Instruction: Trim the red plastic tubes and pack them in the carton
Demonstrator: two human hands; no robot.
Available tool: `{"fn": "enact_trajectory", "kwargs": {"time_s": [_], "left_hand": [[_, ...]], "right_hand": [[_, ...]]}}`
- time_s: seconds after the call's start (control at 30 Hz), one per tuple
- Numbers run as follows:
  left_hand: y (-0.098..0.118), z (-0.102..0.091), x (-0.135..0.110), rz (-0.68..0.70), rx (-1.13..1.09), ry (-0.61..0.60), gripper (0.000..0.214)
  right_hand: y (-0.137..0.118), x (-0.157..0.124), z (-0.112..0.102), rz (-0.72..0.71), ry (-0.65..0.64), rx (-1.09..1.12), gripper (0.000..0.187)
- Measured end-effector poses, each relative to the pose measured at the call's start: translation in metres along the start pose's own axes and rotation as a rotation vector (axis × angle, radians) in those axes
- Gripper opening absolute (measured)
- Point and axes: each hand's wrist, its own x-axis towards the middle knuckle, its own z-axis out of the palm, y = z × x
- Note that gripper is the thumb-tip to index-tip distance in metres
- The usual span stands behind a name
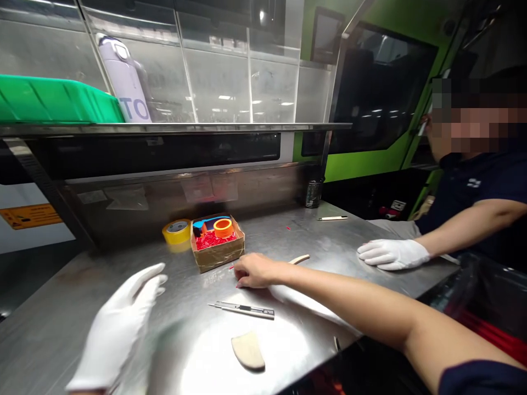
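Observation:
My right hand (256,271) is bare and rests on the steel table (193,340), fingers curled down beside a small cardboard box (218,258). A tiny red bit (231,267) lies just left of it. The box holds many red plastic pieces, an orange ring and a blue item. My left hand (117,326) wears a white glove, is blurred, and hangs in the air at lower left, holding nothing. Between my hands lies a utility knife (242,310). Nearer me is a beige rounded pad (247,352). A yellow tape roll (177,231) stands left of the box.
A co-worker's white-gloved hand (391,254) rests on the table at right. A wooden stick (300,259) and a pale tool (331,218) lie beyond my hand. A dark cup (313,193) stands at the back. A green crate (53,100) and white bottle (125,79) sit on the shelf above.

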Motion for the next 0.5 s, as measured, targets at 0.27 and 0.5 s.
{"fn": "enact_trajectory", "kwargs": {"time_s": [0.27, 0.5], "left_hand": [[-0.013, 0.071, 0.033, -0.050, -0.095, -0.107, 0.044], [-0.039, 0.063, 0.033, -0.135, -0.052, -0.120, 0.045]], "right_hand": [[-0.001, 0.009, 0.014, 0.023, 0.092, -0.089, 0.025], [0.006, 0.030, 0.013, 0.073, 0.135, -0.098, 0.022]]}}
